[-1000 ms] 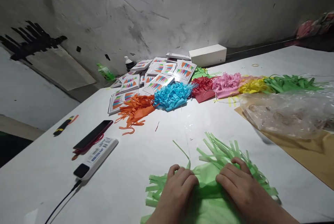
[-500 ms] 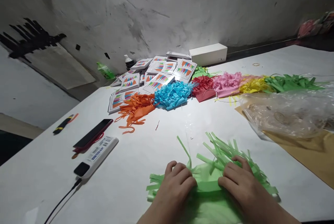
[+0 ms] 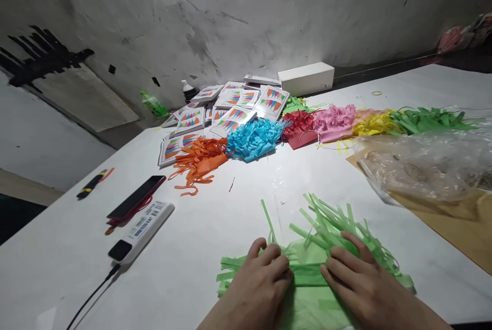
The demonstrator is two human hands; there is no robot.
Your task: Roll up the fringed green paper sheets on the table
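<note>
Since a second ago my left hand (image 3: 261, 281) and right hand (image 3: 355, 281) have drawn closer, both pressed flat, fingers together, on the light green fringed tissue paper (image 3: 307, 273) lying beneath them on the white counter (image 3: 215, 227). Even pressure should keep its fold straight.

No word, brand or number can be read anywhere. The long white power bank (image 3: 141, 231) beside the black phone carries a pale label with blue and black print, too small to make out. The stacked white cards (image 3: 230, 106) by the wall show only rows of coloured triangles, without legible lettering
</note>
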